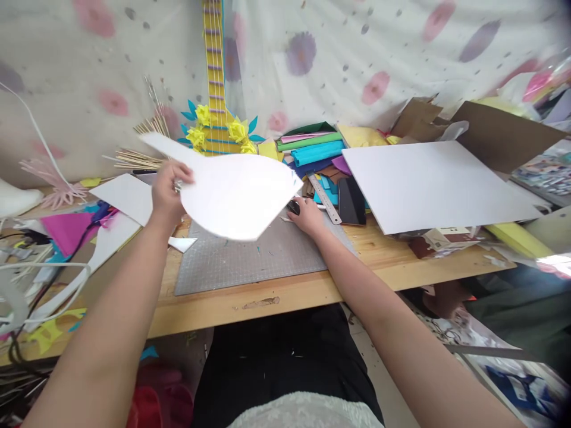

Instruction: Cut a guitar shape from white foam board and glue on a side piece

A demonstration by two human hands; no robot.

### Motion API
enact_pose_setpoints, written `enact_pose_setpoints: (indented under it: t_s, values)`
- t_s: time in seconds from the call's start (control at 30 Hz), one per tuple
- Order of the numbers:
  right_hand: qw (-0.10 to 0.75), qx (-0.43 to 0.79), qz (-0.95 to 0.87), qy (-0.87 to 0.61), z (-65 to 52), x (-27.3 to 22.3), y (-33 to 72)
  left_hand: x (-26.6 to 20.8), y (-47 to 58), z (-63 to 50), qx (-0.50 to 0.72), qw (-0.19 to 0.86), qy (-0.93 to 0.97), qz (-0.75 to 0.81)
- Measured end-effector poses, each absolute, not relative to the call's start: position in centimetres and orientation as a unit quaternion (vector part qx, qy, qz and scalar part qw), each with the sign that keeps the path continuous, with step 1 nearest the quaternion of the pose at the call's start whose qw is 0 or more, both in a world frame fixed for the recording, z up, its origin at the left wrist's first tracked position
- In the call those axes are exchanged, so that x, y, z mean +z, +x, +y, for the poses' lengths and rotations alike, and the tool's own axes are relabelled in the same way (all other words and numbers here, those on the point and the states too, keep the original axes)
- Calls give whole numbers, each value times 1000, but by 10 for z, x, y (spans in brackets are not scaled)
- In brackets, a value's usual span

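Observation:
My left hand is closed on the edge of a white board cutout, pinching it near its narrow neck. The cutout is curved, with a long tail at upper left and a straight-cut corner at right, and is held up over the grey cutting mat. My right hand is low at the mat's far right, its fingers closed around a small black object whose kind I cannot make out. A steel ruler and a dark phone lie just right of it. Small white scraps are near the mat.
A large white board rests on boxes at right. Coloured paper rolls and a yellow guitar-shaped craft stand at the back. On the left are a glue gun, cables, pink paper and wooden sticks.

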State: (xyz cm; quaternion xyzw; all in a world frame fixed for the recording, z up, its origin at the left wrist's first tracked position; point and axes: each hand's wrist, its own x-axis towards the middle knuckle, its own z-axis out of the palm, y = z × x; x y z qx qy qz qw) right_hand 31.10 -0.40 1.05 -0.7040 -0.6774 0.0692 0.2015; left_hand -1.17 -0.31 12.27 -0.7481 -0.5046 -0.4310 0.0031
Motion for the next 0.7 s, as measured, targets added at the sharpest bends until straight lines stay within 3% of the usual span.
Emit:
enact_pose_setpoints:
  t_s: [0.07,0.13,0.27,0.47,0.6,0.7]
  values:
    - [203,75,-678,-703,-5,11,311,88,-20,-19,-413,-8,-779,-473]
    - [205,79,-675,-704,-5,11,312,57,-30,-31,-305,-48,-829,-466]
    - [214,86,-665,-711,-3,9,314,34,-48,-42,-180,-107,-852,-481]
    - [214,78,-660,-716,0,7,314,36,-30,-27,-323,-99,-720,-607]
    - [214,77,-660,-716,-2,8,313,21,-4,-10,-380,-175,-577,-702]
    - [210,77,-658,-719,-3,8,312,15,4,2,-451,-244,-540,-668]
